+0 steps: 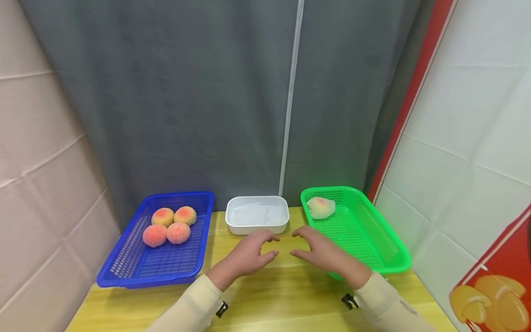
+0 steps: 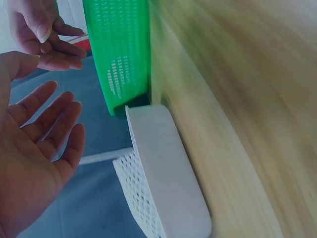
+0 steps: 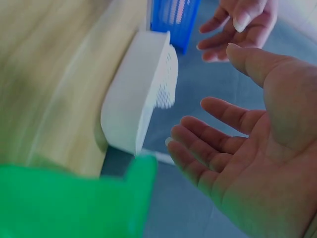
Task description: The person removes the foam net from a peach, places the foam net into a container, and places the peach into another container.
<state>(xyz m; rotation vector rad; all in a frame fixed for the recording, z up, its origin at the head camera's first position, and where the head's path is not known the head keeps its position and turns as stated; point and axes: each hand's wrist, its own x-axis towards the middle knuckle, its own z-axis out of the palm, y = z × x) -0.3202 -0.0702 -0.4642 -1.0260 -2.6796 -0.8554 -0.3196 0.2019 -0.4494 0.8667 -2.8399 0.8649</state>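
Over the front of the white bin, both hands hover facing each other with nothing held. My left hand (image 1: 249,254) has its fingers loosely bent, palm turned inward. My right hand (image 1: 318,251) mirrors it, close to the green basket (image 1: 365,230). The white plastic bin (image 1: 257,229) holds white foam netting (image 1: 250,214), which also shows above the rim in both wrist views. A peach in a white foam net (image 1: 321,208) lies at the back left of the green basket. Several bare peaches (image 1: 179,233) sit together in the blue basket (image 1: 145,279) on the left.
A wooden table (image 1: 265,299) carries the baskets and bin. Behind it hangs a grey curtain (image 1: 186,106). Pale panels (image 1: 50,175) stand on the left, and a white and red wall (image 1: 469,115) on the right, close to the green basket.
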